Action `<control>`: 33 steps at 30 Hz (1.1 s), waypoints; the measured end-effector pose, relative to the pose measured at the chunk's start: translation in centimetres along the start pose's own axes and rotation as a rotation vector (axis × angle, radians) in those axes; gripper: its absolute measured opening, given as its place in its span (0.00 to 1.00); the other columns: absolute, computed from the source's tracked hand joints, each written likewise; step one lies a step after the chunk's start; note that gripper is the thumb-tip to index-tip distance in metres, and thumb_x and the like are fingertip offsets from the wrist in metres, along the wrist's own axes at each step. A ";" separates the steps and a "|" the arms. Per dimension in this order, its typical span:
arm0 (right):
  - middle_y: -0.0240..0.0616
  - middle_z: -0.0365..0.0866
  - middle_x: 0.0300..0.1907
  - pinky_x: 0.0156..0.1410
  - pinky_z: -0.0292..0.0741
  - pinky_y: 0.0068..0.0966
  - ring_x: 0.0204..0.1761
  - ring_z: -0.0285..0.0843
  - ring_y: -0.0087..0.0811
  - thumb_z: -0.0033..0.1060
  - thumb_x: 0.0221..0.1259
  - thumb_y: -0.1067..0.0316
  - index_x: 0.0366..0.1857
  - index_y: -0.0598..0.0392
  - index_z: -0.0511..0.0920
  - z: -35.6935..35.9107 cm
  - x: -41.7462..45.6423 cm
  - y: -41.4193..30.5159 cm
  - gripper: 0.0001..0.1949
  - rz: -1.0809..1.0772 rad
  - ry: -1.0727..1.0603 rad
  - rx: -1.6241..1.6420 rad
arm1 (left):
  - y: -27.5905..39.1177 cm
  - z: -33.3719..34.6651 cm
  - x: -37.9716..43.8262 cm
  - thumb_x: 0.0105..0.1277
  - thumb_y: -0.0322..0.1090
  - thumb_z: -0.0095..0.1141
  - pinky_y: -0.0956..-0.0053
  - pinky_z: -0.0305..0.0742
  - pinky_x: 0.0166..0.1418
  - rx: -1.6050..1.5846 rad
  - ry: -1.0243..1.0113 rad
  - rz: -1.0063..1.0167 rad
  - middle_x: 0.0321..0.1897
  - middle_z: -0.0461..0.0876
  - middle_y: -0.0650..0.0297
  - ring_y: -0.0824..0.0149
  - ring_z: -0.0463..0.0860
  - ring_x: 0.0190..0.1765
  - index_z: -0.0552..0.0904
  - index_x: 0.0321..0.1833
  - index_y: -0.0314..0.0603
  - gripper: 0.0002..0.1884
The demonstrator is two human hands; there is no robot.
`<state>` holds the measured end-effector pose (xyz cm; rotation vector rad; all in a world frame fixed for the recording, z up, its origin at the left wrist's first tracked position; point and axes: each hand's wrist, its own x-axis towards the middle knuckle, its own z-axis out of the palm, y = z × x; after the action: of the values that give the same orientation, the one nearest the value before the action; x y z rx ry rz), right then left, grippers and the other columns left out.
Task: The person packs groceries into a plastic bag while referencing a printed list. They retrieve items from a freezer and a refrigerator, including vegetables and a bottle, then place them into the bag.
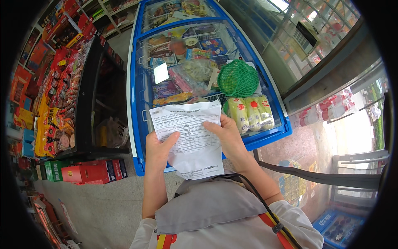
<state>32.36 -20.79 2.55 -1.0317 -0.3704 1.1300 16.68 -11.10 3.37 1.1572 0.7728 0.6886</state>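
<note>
A creased white printed paper sheet [192, 143] with a table on it is stretched between my two hands. My left hand [160, 147] pinches its left edge, thumb on top. On the right edge my right hand [227, 133] grips it the same way. Both are over the near end of a blue-framed chest freezer [270, 137] with a glass lid. On the lid, beyond my right hand, lie a plastic-wrapped pack of pale green vegetables [250, 113] and a green net bag [238, 77] of round green produce. Packaged foods show through the glass.
To the left stands a black display stand [82, 93] heaped with packaged snacks [62, 105]; red cartons [90, 172] and a green carton [56, 170] sit on the floor by it. A glazed metal-framed partition runs along the right. A blue crate [339, 225] is at the lower right.
</note>
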 end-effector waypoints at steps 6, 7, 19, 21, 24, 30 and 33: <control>0.37 0.81 0.41 0.48 0.73 0.20 0.40 0.78 0.22 0.55 0.57 0.75 0.44 0.62 0.77 0.3 0.2 0.0 0.11 0.016 0.005 0.030 | 0.1 -0.2 0.1 0.57 0.23 0.57 0.76 0.74 0.45 0.001 0.005 0.004 0.40 0.82 0.57 0.71 0.80 0.40 0.79 0.44 0.29 0.12; 0.37 0.81 0.41 0.48 0.73 0.20 0.40 0.78 0.22 0.55 0.57 0.75 0.44 0.62 0.77 0.3 0.2 0.0 0.11 0.015 0.006 0.030 | 0.1 -0.2 0.1 0.57 0.23 0.56 0.76 0.74 0.45 0.000 0.006 0.002 0.40 0.82 0.57 0.70 0.80 0.40 0.79 0.45 0.29 0.12; 0.36 0.81 0.40 0.47 0.73 0.20 0.40 0.78 0.21 0.55 0.58 0.74 0.43 0.61 0.78 0.4 0.6 0.1 0.10 0.035 0.014 0.020 | 0.2 -0.3 0.4 0.57 0.22 0.56 0.75 0.75 0.44 0.014 0.032 -0.025 0.40 0.82 0.56 0.70 0.81 0.40 0.79 0.45 0.28 0.12; 0.36 0.81 0.40 0.47 0.73 0.19 0.40 0.78 0.21 0.55 0.58 0.74 0.44 0.61 0.78 0.4 0.6 0.0 0.10 0.032 0.009 0.022 | 0.1 -0.4 0.4 0.57 0.22 0.56 0.75 0.75 0.44 0.012 0.035 -0.028 0.39 0.82 0.56 0.70 0.81 0.40 0.79 0.44 0.28 0.12; 0.36 0.81 0.40 0.47 0.73 0.20 0.40 0.78 0.21 0.55 0.58 0.74 0.44 0.62 0.78 0.3 0.8 0.3 0.11 0.048 0.012 0.026 | 0.2 -0.4 0.5 0.57 0.22 0.56 0.75 0.75 0.44 0.010 0.040 -0.028 0.39 0.82 0.56 0.70 0.81 0.40 0.79 0.44 0.28 0.12; 0.37 0.81 0.40 0.46 0.74 0.19 0.39 0.78 0.21 0.54 0.58 0.73 0.44 0.63 0.77 0.4 0.9 0.1 0.11 0.048 0.007 0.026 | 0.3 -0.4 0.5 0.57 0.22 0.56 0.76 0.75 0.44 0.011 0.028 -0.012 0.39 0.82 0.56 0.70 0.81 0.40 0.79 0.45 0.28 0.12; 0.38 0.81 0.39 0.45 0.74 0.19 0.38 0.78 0.21 0.54 0.58 0.73 0.44 0.64 0.77 0.5 0.9 0.0 0.11 0.053 0.010 0.033 | 0.3 -0.5 0.6 0.57 0.22 0.55 0.76 0.75 0.44 0.020 0.028 -0.007 0.39 0.82 0.56 0.70 0.81 0.40 0.79 0.45 0.28 0.12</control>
<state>32.39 -19.78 2.54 -1.0226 -0.3174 1.1742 16.60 -10.33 3.45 1.1639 0.8087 0.6937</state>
